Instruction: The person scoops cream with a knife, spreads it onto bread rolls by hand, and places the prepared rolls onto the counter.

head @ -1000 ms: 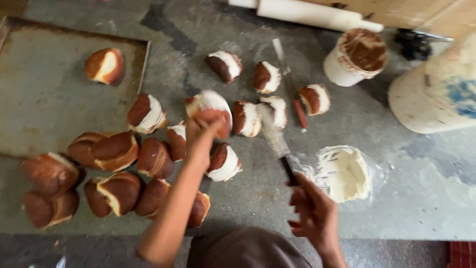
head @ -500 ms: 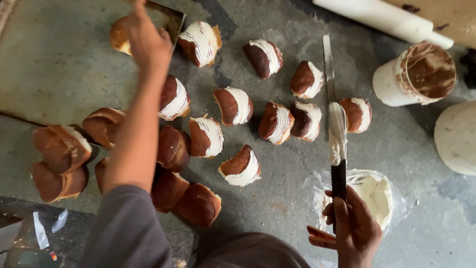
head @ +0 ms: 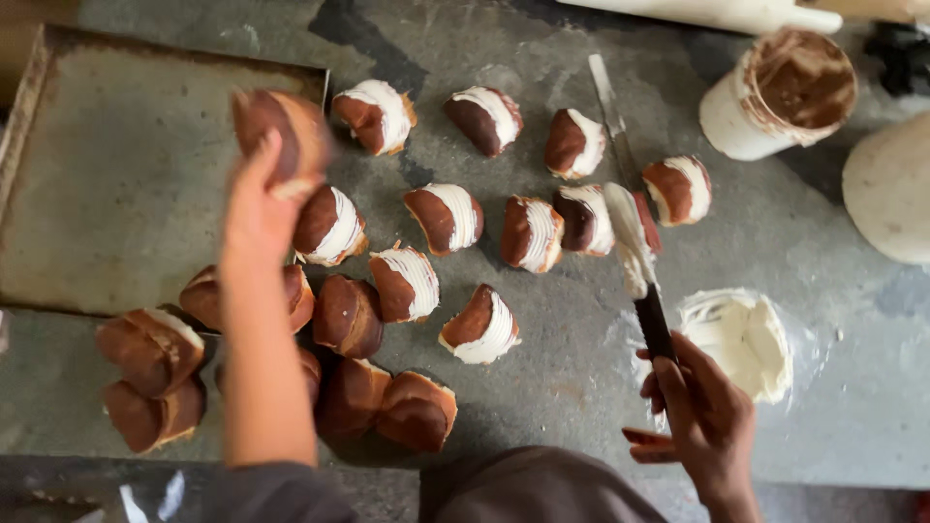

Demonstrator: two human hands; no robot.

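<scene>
My left hand [head: 254,208] holds a brown bun [head: 286,136] lifted above the near right corner of a metal baking tray [head: 116,165]. My right hand [head: 699,416] grips the dark handle of a long knife [head: 635,257] whose blade is smeared with white cream and points away from me. Several split buns spread with cream [head: 441,213] lie open across the grey worktop. A pile of plain brown buns [head: 358,387] sits near my left forearm. A mound of white cream [head: 741,339] lies on the surface just right of the knife.
A white tub with brown paste [head: 775,97] stands at the back right, beside a large pale round container [head: 891,189]. A second knife [head: 610,107] lies among the far buns. A white roller [head: 717,12] lies along the far edge.
My left hand has drawn back from the tray's far corner toward me, now with a bun in it. The knife in my right hand has tilted slightly left.
</scene>
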